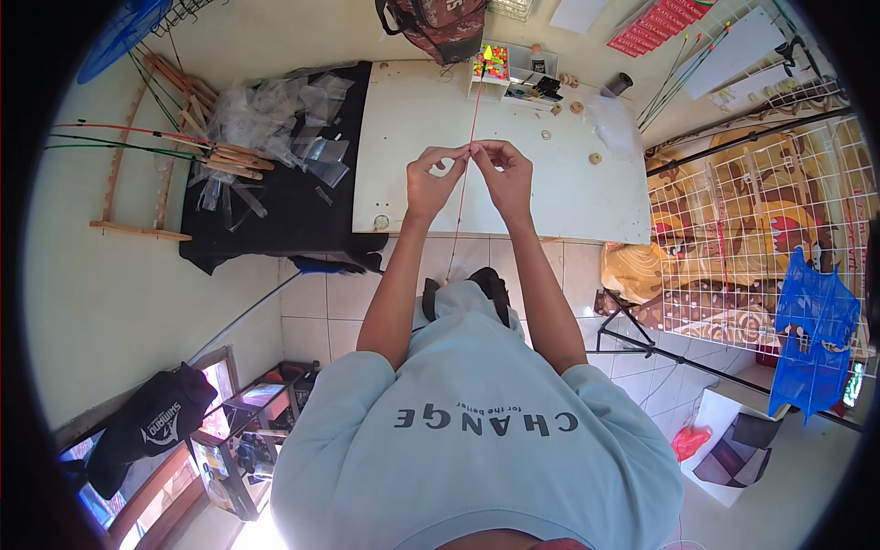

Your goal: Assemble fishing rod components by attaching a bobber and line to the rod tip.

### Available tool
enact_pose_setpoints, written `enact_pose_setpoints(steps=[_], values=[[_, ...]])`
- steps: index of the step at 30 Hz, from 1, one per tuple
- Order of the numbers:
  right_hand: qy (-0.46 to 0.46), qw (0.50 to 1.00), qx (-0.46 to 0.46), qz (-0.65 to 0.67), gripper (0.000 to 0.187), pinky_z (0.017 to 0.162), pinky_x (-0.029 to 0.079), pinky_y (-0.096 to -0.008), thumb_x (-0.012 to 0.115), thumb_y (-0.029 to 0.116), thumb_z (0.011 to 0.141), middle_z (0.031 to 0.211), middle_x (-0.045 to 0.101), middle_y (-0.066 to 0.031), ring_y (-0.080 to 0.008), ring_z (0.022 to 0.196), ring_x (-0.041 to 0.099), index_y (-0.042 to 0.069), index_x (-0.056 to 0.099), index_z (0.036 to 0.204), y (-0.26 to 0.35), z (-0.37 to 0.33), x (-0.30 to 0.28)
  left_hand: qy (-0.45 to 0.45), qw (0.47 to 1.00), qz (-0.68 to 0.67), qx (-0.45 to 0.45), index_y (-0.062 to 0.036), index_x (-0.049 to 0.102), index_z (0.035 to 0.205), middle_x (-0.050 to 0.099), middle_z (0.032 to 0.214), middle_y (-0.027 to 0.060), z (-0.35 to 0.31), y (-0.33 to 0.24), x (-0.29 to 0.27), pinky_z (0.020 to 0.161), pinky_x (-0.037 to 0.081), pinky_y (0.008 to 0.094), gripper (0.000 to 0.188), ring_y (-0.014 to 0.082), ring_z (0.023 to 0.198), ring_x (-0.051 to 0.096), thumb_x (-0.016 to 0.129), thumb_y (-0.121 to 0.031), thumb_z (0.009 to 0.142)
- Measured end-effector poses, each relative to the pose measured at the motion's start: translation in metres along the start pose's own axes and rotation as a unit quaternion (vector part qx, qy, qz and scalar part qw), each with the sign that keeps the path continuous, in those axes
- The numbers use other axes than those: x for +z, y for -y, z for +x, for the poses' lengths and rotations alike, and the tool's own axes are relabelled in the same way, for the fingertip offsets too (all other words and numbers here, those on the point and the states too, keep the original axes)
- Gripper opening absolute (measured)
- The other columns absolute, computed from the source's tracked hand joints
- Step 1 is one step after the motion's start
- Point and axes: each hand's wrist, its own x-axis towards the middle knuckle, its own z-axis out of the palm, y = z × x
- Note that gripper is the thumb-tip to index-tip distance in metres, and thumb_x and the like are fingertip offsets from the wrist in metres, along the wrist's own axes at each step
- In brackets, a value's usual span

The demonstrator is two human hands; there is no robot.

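Observation:
Above the white tabletop (412, 110), my two hands meet at the fingertips. A thin red rod (476, 115) runs between them, from a yellow tip at the far end back toward my waist. My left hand (434, 181) is closed in a pinch, thumb and forefinger on the rod. Against it, my right hand (506, 179) pinches the same spot. Whether a smaller piece sits between the fingertips cannot be made out. Beyond the rod's far end stands a white organizer box (489, 92) holding small red and yellow pieces.
A black cloth (275, 220) at left carries clear plastic bags (266, 115) and wooden-handled rods (229, 163). At the table's back are a camouflage bag (440, 27) and a dark cup (619, 83). A white wire grid (733, 238) with blue netting (811, 330) stands at right.

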Motion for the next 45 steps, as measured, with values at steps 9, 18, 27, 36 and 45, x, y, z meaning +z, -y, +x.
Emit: enact_pose_setpoints(steps=[9, 18, 27, 36, 45], values=[[0.001, 0.999, 0.019, 0.047, 0.017, 0.069, 0.048, -0.0238, 0.065, 0.015, 0.089, 0.081, 0.068, -0.005, -0.0091, 0.074, 0.062, -0.001, 0.065, 0.094, -0.0055, 0.0036, 0.0037, 0.006, 1.0, -0.013, -0.022, -0.0075, 0.069, 0.102, 0.071, 0.09, 0.0033, 0.0043, -0.0022, -0.001, 0.066, 0.042, 0.0231, 0.021, 0.008, 0.079, 0.062, 0.07, -0.006, 0.081], [-0.021, 0.999, 0.008, 0.034, 0.018, 0.067, 0.048, -0.0233, 0.065, 0.016, 0.088, 0.081, 0.068, -0.0055, -0.0096, 0.074, 0.063, -0.001, 0.065, 0.095, -0.0065, 0.0051, 0.0045, -0.006, 1.0, 0.021, 0.022, -0.0112, 0.072, 0.102, 0.07, 0.084, 0.0034, 0.005, -0.0055, -0.0003, 0.063, 0.042, 0.0243, 0.025, 0.0105, 0.076, 0.058, 0.071, -0.002, 0.079], [0.003, 0.999, -0.005, 0.037, 0.019, 0.069, 0.048, -0.0238, 0.065, 0.017, 0.089, 0.082, 0.068, -0.0058, -0.0095, 0.073, 0.062, -0.001, 0.066, 0.095, 0.0001, 0.003, 0.0023, -0.006, 0.999, 0.016, 0.05, -0.011, 0.073, 0.101, 0.07, 0.083, 0.0035, 0.0055, -0.0043, 0.0007, 0.062, 0.044, 0.0256, 0.027, 0.0123, 0.074, 0.057, 0.07, 0.001, 0.077], [-0.015, 0.999, -0.002, 0.035, 0.018, 0.069, 0.049, -0.0245, 0.065, 0.016, 0.089, 0.083, 0.068, -0.0052, -0.0099, 0.076, 0.063, -0.001, 0.065, 0.096, -0.0033, 0.0008, -0.0001, -0.011, 0.999, 0.014, 0.051, -0.0112, 0.073, 0.1, 0.07, 0.084, 0.0038, 0.0025, -0.0072, 0.0025, 0.062, 0.044, 0.0254, 0.027, 0.0122, 0.073, 0.058, 0.071, 0.001, 0.077], [0.004, 1.0, -0.004, 0.018, 0.016, 0.068, 0.049, -0.0248, 0.066, 0.015, 0.088, 0.083, 0.068, -0.0041, -0.0097, 0.075, 0.061, 0.001, 0.068, 0.094, -0.0015, -0.0009, -0.0024, -0.012, 0.998, 0.013, 0.052, -0.01, 0.073, 0.097, 0.07, 0.083, 0.0038, -0.0005, -0.0066, 0.003, 0.062, 0.044, 0.0257, 0.024, 0.013, 0.074, 0.06, 0.071, 0.002, 0.076]])
